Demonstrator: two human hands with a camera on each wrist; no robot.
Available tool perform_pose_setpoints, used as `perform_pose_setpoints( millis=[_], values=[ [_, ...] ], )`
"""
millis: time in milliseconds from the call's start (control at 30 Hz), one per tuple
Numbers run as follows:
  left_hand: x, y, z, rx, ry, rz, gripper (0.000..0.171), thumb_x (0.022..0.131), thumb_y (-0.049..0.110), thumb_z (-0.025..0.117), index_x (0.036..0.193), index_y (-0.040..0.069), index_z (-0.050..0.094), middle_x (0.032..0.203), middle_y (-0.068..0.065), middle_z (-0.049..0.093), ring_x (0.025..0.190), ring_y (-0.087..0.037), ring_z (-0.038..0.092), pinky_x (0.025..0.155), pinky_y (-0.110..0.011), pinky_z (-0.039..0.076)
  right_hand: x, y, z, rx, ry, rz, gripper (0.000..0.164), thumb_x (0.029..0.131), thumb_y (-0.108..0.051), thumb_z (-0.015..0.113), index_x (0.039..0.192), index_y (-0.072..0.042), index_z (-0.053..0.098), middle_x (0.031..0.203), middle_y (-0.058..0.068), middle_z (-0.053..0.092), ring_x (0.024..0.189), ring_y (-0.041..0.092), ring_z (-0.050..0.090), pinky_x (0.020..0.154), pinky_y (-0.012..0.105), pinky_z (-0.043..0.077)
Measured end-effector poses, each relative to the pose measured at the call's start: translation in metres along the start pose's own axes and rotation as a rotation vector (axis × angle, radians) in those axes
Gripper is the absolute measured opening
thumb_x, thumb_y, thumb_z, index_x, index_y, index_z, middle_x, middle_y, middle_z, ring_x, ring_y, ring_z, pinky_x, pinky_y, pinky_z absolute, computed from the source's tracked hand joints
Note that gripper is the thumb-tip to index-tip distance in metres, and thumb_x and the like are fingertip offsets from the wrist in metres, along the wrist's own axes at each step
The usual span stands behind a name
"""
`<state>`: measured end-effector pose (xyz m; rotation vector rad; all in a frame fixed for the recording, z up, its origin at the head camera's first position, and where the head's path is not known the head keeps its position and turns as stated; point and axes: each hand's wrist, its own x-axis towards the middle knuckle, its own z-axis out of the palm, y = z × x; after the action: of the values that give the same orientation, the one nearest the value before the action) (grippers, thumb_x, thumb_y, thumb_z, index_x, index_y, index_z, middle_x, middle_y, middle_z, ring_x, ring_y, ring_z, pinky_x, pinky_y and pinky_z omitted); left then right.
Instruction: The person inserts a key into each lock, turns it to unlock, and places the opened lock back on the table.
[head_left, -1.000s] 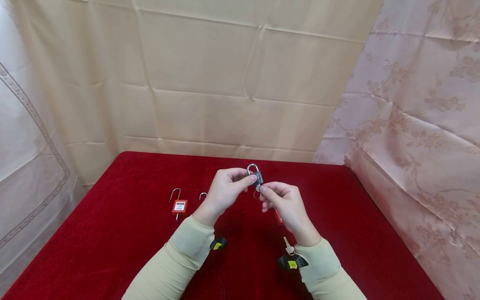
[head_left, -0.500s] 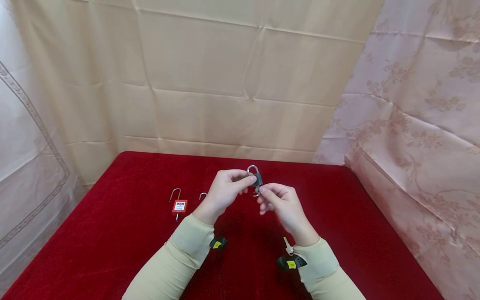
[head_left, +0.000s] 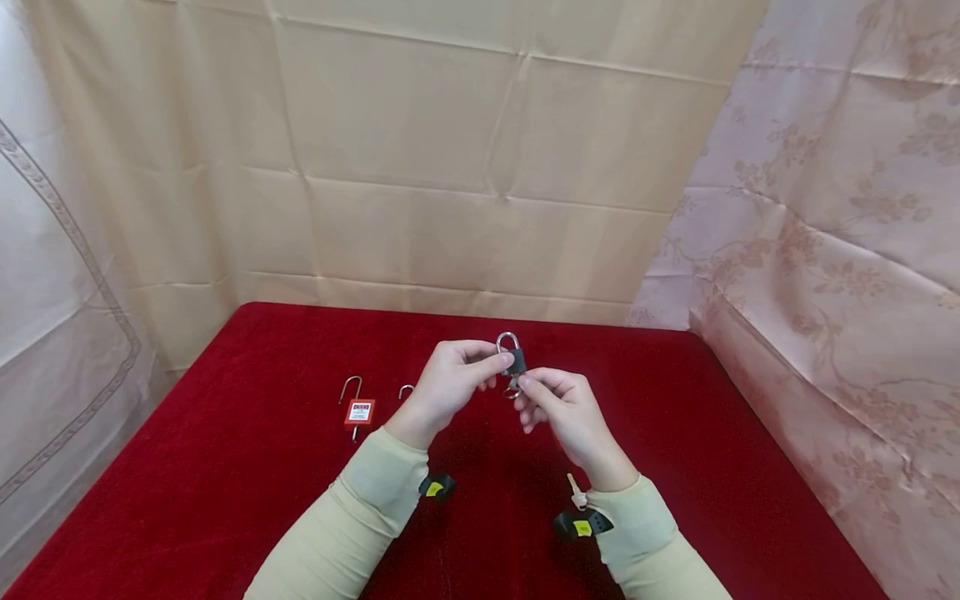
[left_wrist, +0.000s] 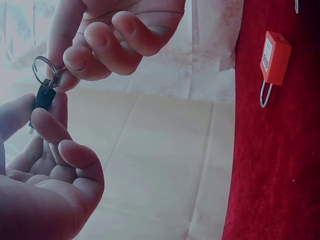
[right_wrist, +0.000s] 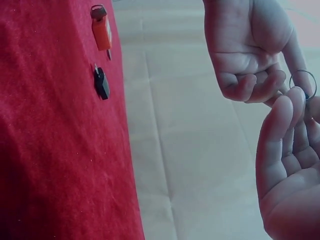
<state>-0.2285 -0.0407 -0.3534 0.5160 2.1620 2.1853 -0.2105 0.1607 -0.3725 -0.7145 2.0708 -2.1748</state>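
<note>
Over the table, my left hand (head_left: 453, 379) grips a small dark padlock (head_left: 516, 362) between thumb and fingers, its silver shackle pointing up. Just below the lock body, my right hand (head_left: 570, 408) pinches a key at the padlock's bottom end, the key mostly hidden by the fingertips. A thin key ring (head_left: 512, 393) hangs from that key. In the left wrist view, the ring (left_wrist: 44, 71) stands beside the right fingertips and the dark lock body (left_wrist: 44, 96) sits between the left thumb and fingers.
On the red-covered table (head_left: 247, 483) at left lies a red padlock (head_left: 359, 412) with its shackle up and a key below. Another shackle (head_left: 406, 389) peeks from behind my left wrist. A key (head_left: 577, 493) shows by my right sleeve. The left wrist view shows a red padlock (left_wrist: 276, 57).
The key ring under the padlock has swung and turned as my right fingers shifted slightly down and left. My left hand keeps its grip, nearly still.
</note>
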Motion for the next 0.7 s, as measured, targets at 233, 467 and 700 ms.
perform_pose_setpoints(
  millis=[233, 467, 700],
  values=[
    [0.0002, -0.0017, -0.0005, 0.016, -0.020, -0.010, 0.020, 0.095, 0.022, 0.074, 0.106, 0.006, 0.078, 0.085, -0.010, 0.069, 0.079, -0.034, 0.060, 0.078, -0.047, 0.052, 0.0000, 0.0024, -0.0018, -0.021, -0.008, -0.018, 0.020, 0.101, -0.005, 0.060, 0.098, 0.015, 0.064, 0.073, 0.006, 0.063, 0.060, 0.015, 0.060, 0.055, 0.029, 0.055],
    [0.0005, -0.0024, 0.0008, 0.004, -0.023, -0.015, 0.020, 0.095, 0.021, 0.073, 0.106, 0.005, 0.078, 0.085, -0.009, 0.070, 0.074, -0.023, 0.059, 0.072, -0.036, 0.051, 0.0002, 0.0036, -0.0030, -0.015, -0.032, -0.009, 0.026, 0.103, -0.007, 0.058, 0.097, 0.018, 0.060, 0.069, 0.005, 0.059, 0.058, 0.015, 0.058, 0.055, 0.029, 0.053],
    [-0.0009, -0.0005, 0.0008, -0.030, -0.025, -0.033, 0.021, 0.096, 0.021, 0.073, 0.108, 0.004, 0.078, 0.088, -0.010, 0.071, 0.074, -0.023, 0.059, 0.072, -0.033, 0.050, -0.0006, 0.0056, -0.0029, 0.046, -0.066, -0.008, 0.021, 0.105, -0.008, 0.055, 0.094, 0.008, 0.063, 0.065, 0.005, 0.050, 0.057, 0.016, 0.053, 0.054, 0.028, 0.049]
  ],
)
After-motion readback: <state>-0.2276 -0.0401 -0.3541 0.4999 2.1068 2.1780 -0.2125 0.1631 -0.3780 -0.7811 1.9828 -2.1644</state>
